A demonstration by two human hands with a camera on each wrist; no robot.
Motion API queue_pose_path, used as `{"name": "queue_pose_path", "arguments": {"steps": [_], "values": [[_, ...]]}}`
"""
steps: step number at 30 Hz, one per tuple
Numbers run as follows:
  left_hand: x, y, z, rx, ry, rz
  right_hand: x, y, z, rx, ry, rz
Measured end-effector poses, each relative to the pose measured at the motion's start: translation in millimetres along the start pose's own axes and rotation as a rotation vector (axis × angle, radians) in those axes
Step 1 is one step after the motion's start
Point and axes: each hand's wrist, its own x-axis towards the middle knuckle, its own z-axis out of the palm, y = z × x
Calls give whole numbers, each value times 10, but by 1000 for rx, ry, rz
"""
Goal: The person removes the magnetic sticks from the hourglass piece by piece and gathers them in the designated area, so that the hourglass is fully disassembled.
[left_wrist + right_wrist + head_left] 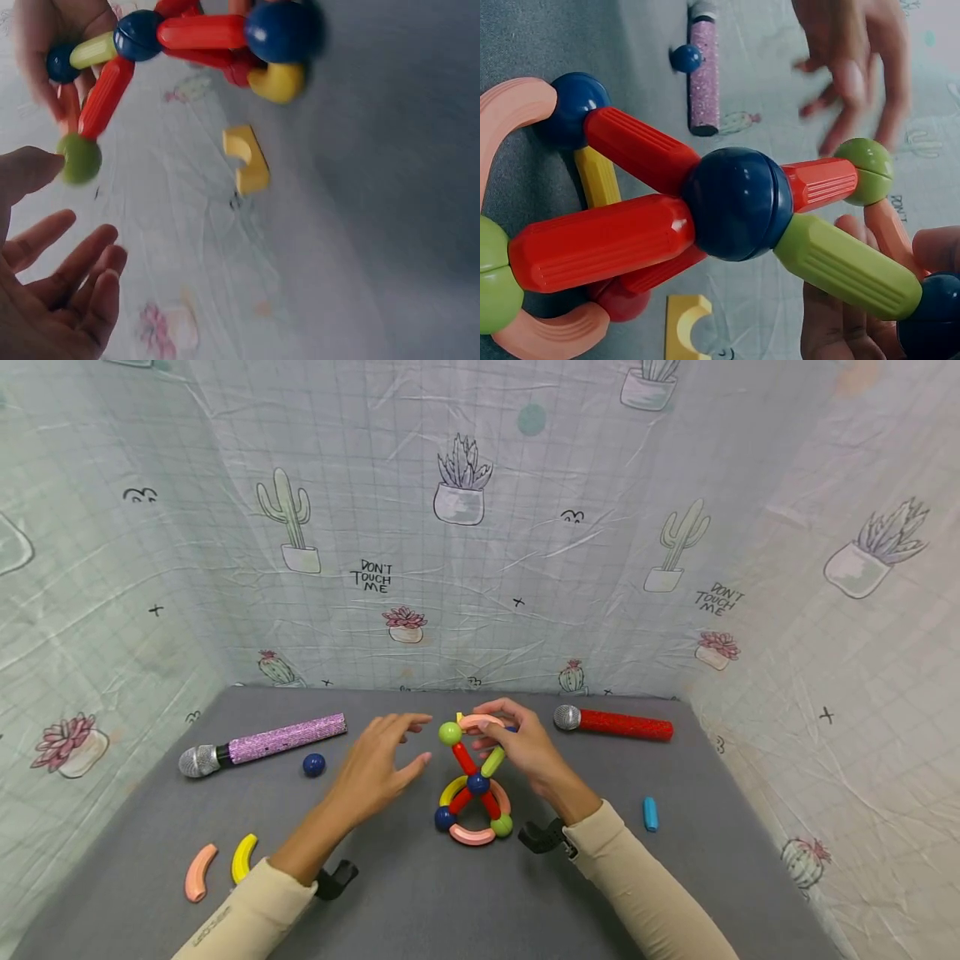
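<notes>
A magnetic stick-and-ball model stands mid-table: a ring of curved rods, red rods rising to a central blue ball [477, 784], then a red rod and a lime rod [847, 266] branching upward. A pink curved rod [480, 722] spans the top between a green ball [450, 733] and a blue ball [934, 315]. My right hand [521, 743] pinches that pink rod near its blue-ball end, thumb in front and fingers behind. Left of the green ball, my left hand [381, 764] holds nothing, its fingers spread. Whether its thumb touches the ball is unclear in the left wrist view.
A purple glitter microphone [277, 743] and a loose blue ball [313, 765] lie left; a red microphone [615, 723] lies right. Pink [200, 872] and yellow [243, 858] curved rods are front left, a light-blue rod [650, 814] right. A yellow arch block [247, 160] sits behind the model.
</notes>
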Motion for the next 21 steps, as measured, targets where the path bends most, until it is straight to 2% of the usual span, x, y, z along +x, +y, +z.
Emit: {"name": "queue_pose_path", "arguments": {"steps": [3,7,12,21], "values": [[198,60,115,-83,-64,31,0,5,6,1,5,10],[311,79,213,-150,-104,40,-1,16,17,8,-7,1],[315,91,245,-167,-57,18,-5,20,29,9,-6,-31],[303,149,282,-120,16,22,-44,9,37,15,-10,-32]]}}
